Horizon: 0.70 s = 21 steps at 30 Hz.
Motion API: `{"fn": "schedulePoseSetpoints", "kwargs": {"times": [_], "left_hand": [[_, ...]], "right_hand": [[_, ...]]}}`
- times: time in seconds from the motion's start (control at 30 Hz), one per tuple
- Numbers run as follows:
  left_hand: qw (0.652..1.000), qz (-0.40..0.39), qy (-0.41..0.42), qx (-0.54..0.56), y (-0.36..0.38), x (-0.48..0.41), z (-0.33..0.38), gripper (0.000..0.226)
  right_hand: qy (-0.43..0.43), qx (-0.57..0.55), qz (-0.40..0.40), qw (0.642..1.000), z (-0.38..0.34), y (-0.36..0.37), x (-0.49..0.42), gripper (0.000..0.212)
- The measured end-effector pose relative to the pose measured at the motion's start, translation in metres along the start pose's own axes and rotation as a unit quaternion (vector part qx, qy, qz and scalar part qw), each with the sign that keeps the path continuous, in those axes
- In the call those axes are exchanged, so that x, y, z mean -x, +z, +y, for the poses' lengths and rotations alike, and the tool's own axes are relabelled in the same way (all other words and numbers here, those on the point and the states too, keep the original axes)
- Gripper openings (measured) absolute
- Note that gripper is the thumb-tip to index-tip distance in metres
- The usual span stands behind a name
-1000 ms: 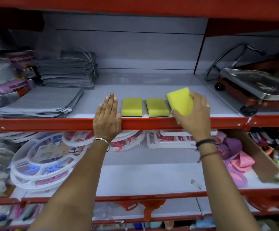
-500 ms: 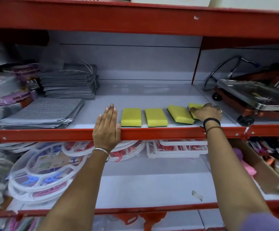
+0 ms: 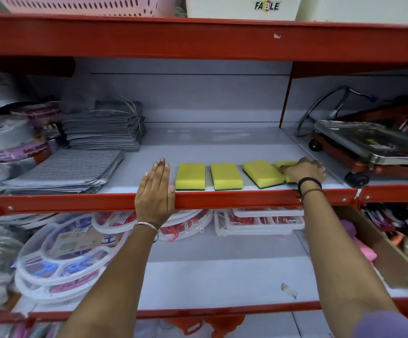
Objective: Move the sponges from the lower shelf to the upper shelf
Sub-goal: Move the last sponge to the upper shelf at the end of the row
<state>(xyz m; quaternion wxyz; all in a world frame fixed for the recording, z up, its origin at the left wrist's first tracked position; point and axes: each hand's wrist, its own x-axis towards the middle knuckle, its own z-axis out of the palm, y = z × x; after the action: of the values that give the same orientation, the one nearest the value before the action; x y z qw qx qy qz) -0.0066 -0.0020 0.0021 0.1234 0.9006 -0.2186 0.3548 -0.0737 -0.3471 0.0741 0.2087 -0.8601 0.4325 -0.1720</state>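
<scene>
Several yellow sponges with green undersides lie in a row on the upper shelf (image 3: 222,200), near its red front rail. The first sponge (image 3: 190,176) and second sponge (image 3: 226,176) lie straight; the third sponge (image 3: 262,173) is turned at an angle. The fourth sponge (image 3: 285,164) is at the right end, mostly covered by my right hand (image 3: 304,170), whose bent fingers hold it down on the shelf. My left hand (image 3: 155,191) lies flat and open over the rail, left of the first sponge. No sponge shows on the lower shelf (image 3: 222,276).
Stacked grey cloths (image 3: 100,130) and a flat pile (image 3: 64,170) fill the upper shelf's left. A metal trolley (image 3: 368,147) stands at the right. Round plastic hangers (image 3: 61,259) and white racks (image 3: 259,222) sit on the lower shelf. Baskets (image 3: 88,6) stand above.
A second ago my right hand held yellow sponge tilted above the rail. It laid the third sponge down, then moved right with the fourth onto the shelf. My left hand stayed put.
</scene>
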Motion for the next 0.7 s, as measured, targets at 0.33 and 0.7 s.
{"fn": "schedulePoseSetpoints", "kwargs": {"times": [0.33, 0.7], "left_hand": [[1.0, -0.009, -0.004, 0.009, -0.001, 0.001, 0.0, 0.055], [0.986, -0.023, -0.074, 0.15, -0.017, -0.028, 0.018, 0.048]], "right_hand": [[-0.011, 0.002, -0.002, 1.0, 0.0, 0.009, 0.009, 0.085], [-0.371, -0.085, -0.047, 0.923, -0.058, 0.011, 0.04, 0.048]]}}
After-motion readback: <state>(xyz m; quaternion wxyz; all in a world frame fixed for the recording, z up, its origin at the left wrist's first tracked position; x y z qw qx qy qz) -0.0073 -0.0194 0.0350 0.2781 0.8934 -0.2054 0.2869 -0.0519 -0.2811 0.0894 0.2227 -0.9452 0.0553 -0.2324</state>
